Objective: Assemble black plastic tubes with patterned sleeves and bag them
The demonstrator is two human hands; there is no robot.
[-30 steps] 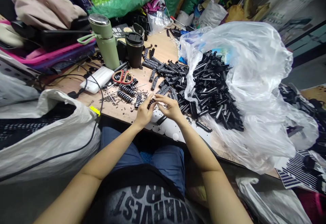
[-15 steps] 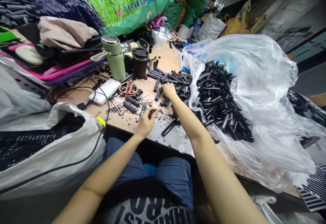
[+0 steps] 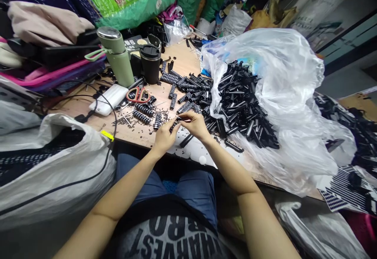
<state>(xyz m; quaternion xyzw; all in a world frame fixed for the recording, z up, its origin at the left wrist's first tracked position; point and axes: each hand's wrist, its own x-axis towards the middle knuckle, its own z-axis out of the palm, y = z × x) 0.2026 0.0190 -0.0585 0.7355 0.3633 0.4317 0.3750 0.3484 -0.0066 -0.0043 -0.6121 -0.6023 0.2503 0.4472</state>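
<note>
My left hand (image 3: 165, 136) is closed around a short black tube with a pale checked pattern (image 3: 173, 127), mostly hidden by the fingers. At the tube's upper end the fingertips of my right hand (image 3: 194, 124) are pinched together, touching it; whether they hold a small piece there is too small to tell. Similar patterned tubes (image 3: 141, 117) lie just left of the hands, and a heap of them (image 3: 185, 84) is spread behind. Tiny dark round bits (image 3: 129, 127) are scattered over the tabletop (image 3: 188, 57).
A clear plastic bag (image 3: 291, 74) full of plain black tube pieces (image 3: 244, 106) stands to the right. At left are red-handled scissors (image 3: 138, 95), a white power bank (image 3: 108, 99), a green flask (image 3: 119, 62) and a dark cup (image 3: 150, 68). A black cable (image 3: 113, 141) hangs over the edge.
My right hand has come back from the heap of patterned tubes to meet my left hand. The left hand stays near the table's front edge. The view has shifted slightly.
</note>
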